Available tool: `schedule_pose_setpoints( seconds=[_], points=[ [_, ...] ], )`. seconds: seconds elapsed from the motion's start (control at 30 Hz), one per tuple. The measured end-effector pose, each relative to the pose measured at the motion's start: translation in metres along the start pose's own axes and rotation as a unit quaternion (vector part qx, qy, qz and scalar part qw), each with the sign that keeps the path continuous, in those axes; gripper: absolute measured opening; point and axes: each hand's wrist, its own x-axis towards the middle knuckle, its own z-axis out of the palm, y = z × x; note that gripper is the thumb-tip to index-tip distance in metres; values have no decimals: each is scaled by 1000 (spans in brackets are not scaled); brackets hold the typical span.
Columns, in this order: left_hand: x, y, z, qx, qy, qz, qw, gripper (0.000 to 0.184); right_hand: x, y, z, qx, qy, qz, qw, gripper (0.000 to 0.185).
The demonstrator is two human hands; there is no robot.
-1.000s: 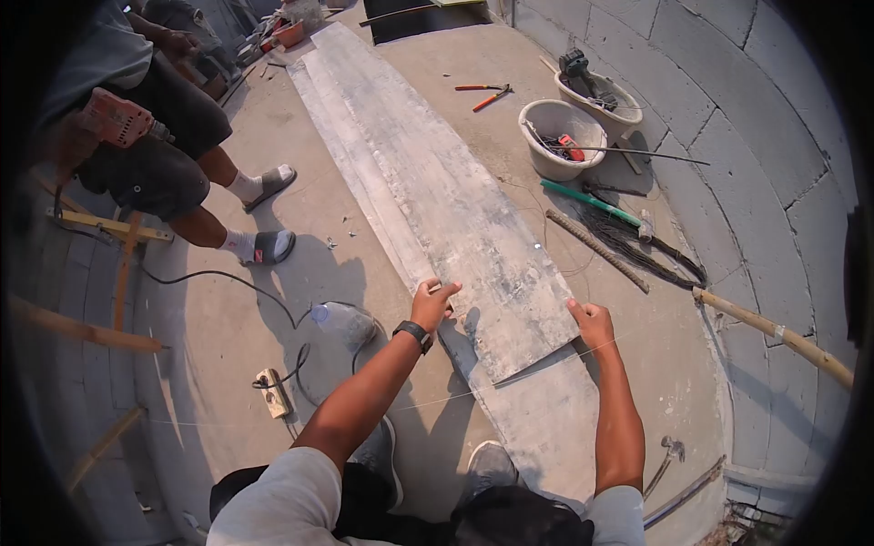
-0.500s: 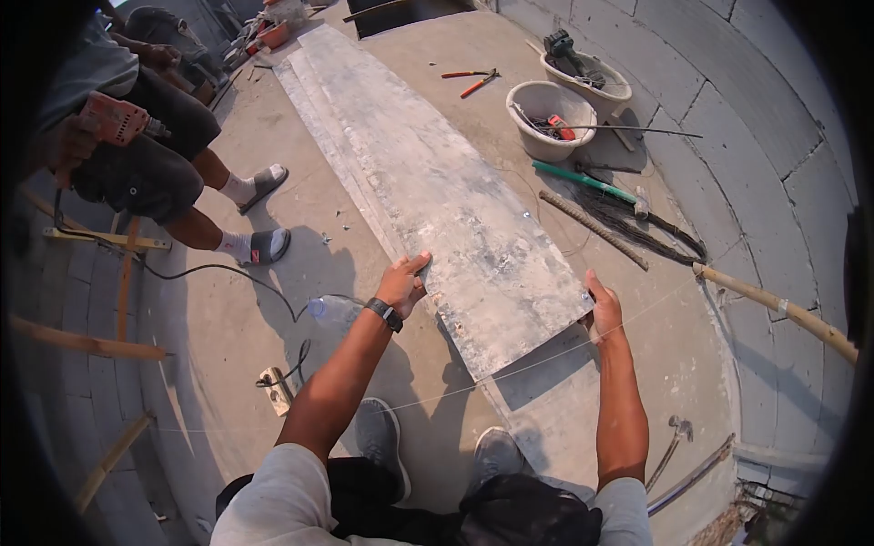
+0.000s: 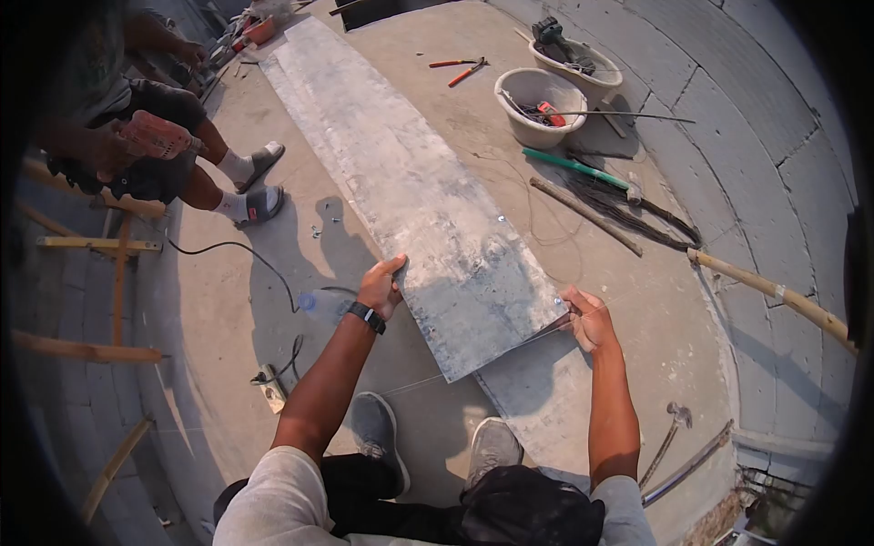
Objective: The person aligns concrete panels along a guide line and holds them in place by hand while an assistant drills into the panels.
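Note:
A long board [image 3: 428,209], grey-white and smeared with cement, is raised at its near end. My left hand [image 3: 380,289] is closed on its left edge, thumb on top; a dark watch [image 3: 367,317] is on that wrist. At the near right corner my right hand [image 3: 590,318] pinches the board's edge beside a small shiny bolt [image 3: 558,301]; some of its fingers are hidden. A second bolt [image 3: 501,218] shows farther along the right edge. Beneath the raised end, another flat board [image 3: 546,409] lies on the floor.
At left, a co-worker holds a red drill [image 3: 159,136], its cord on the floor. A plastic bottle [image 3: 319,303] and socket block [image 3: 271,389] lie left. Right: tool bucket [image 3: 537,136], pincers [image 3: 469,71], green-handled tool [image 3: 574,167], bamboo pole [image 3: 774,296], hammer [image 3: 675,420].
The board's near end has shifted left with both my hands. My right hand has turned, its fingers now at the corner bolt. The co-worker's drill has moved right and down.

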Motion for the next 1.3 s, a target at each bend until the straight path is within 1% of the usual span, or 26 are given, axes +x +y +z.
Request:
schedule_pose_setpoints(
  seconds=[0.03, 0.1, 0.13, 0.17, 0.2, 0.23, 0.27, 0.33, 0.37, 0.47, 0.5, 0.57, 0.6, 0.63, 0.73, 0.77, 0.8, 0.83, 0.87, 0.97, 1.03, 1.07, 1.13, 1.17, 1.23, 1.3],
  points=[
    [-8, 3, 10, -2, -2, -3, 1000, 13, -10, 5, -1, 17, -5, -21, 1000, 37],
    [-20, 12, 34, -41, 15, -1, 999, 22, -39, 29, -17, -177, 165, -119, 963, 31],
    [-13, 10, 33, -33, 23, 0, 999, 32, -62, 50, -31, -266, 251, -178, 913, 31],
    [-13, 13, 37, -38, 23, 7, 999, 32, -89, 67, -47, -314, 334, -198, 867, 33],
    [-16, 15, 41, -54, -3, 21, 998, 31, -116, 91, -62, -339, 407, -189, 827, 34],
    [-19, 14, 42, -67, -26, 31, 997, 30, -146, 111, -78, -450, 461, -177, 745, 36],
    [-16, 13, 39, -59, -41, 32, 997, 28, -176, 128, -86, -476, 493, -115, 719, 46],
    [-2, -2, 35, -98, -22, 35, 994, 29, -217, 138, -81, -585, 444, -189, 652, 56],
    [6, -7, 35, -134, -9, 43, 990, 30, -222, 144, -77, -585, 444, -189, 651, 56],
    [-10, 3, 53, -137, -38, 49, 989, 34, -239, 170, -78, -579, 541, -123, 597, 67],
    [-16, 10, 59, -132, -54, 63, 988, 34, -241, 187, -88, -548, 620, -85, 556, 69],
    [-25, 18, 65, -144, -63, 61, 986, 36, -245, 204, -103, -513, 689, -55, 509, 73],
    [-30, 22, 66, -151, -69, 52, 985, 37, -250, 209, -108, -363, 664, 1, 654, 82],
    [-37, 26, 68, -156, -65, 54, 984, 37, -254, 206, -107, -199, 607, 61, 767, 92],
    [-48, 38, 75, -146, -40, 59, 987, 40, -248, 190, -80, -225, 607, 38, 761, 95],
    [-49, 42, 77, -139, -43, 67, 987, 31, -241, 179, -66, -230, 604, 33, 762, 95],
    [-50, 42, 74, -132, -45, 70, 988, 24, -240, 169, -44, -228, 651, 32, 724, 84],
    [-46, 39, 70, -137, -45, 71, 987, 24, -239, 165, -31, -223, 696, 28, 682, 75],
    [-39, 35, 67, -144, -58, 71, 985, 24, -240, 164, -29, -226, 696, 23, 681, 75],
    [-36, 30, 65, -143, -61, 64, 986, 23, -254, 162, -37, -174, 682, 49, 709, 84],
    [-35, 29, 69, -128, -52, 56, 989, 23, -262, 162, -47, -113, 597, 47, 793, 81],
    [-29, 24, 65, -137, -62, 57, 987, 22, -260, 169, -49, -110, 597, 44, 793, 81],
    [-24, 19, 64, -146, -66, 71, 985, 20, -247, 185, -40, -96, 603, -68, 789, 76],
    [-25, 20, 64, -142, -67, 74, 985, 20, -238, 196, -46, -90, 602, -69, 790, 76],
    [-22, 23, 63, -118, -68, 98, 986, 23, -214, 218, -58, 5, 522, -128, 843, 78],
    [-21, 27, 61, -108, -76, 101, 986, 22, -197, 191, -7, -78, 514, -90, 850, 86]
  ],
)
